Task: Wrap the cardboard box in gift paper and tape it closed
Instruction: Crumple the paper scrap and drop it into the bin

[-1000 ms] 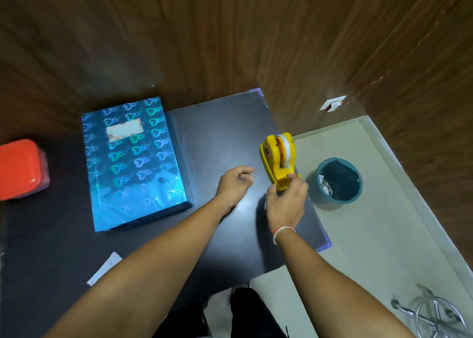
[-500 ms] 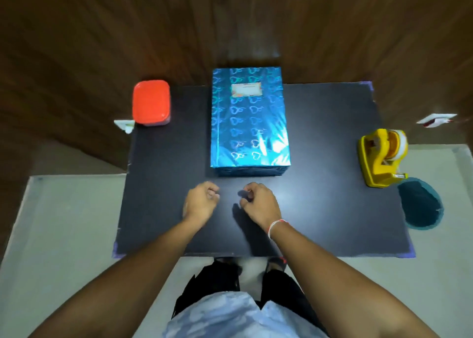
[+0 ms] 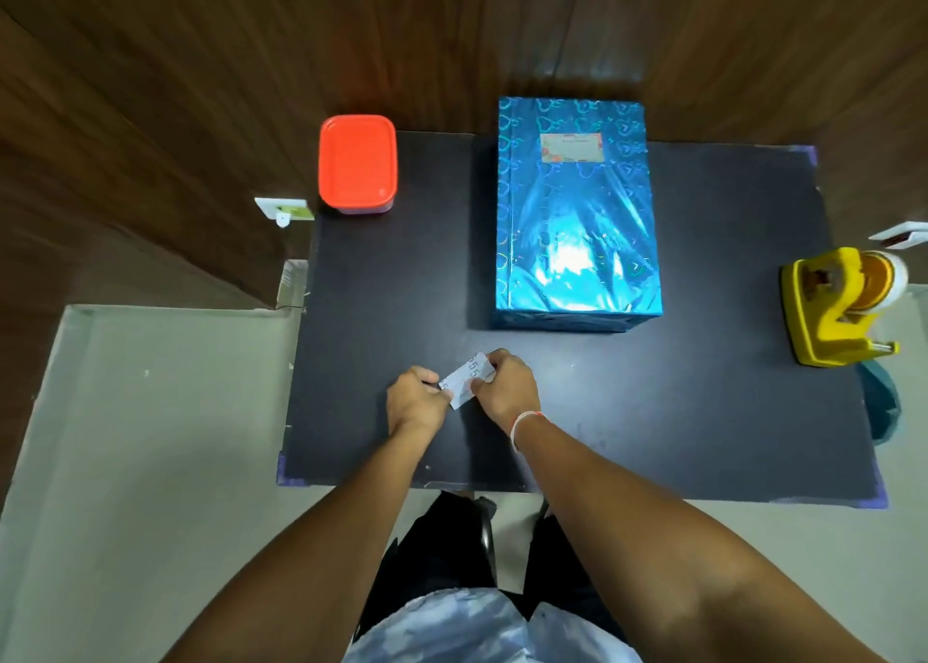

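A box wrapped in shiny blue heart-patterned gift paper (image 3: 575,215) lies on the black table (image 3: 401,285), against the far wall, with a small label near its far end. In front of it, my left hand (image 3: 417,403) and my right hand (image 3: 507,386) together pinch a small white slip of paper (image 3: 467,378) printed with digits, just above the tabletop. A yellow tape dispenser (image 3: 838,305) stands at the table's right edge, well away from both hands.
An orange-lidded plastic container (image 3: 357,165) sits at the table's far left corner. A teal bin (image 3: 879,401) on the floor peeks out past the right edge. Wood-panelled walls close the far side; pale floor lies left and right.
One second ago my right hand held the tape dispenser; it let go. Both hands came to the table's middle as fists, and now pinch the white slip. The view swung left.
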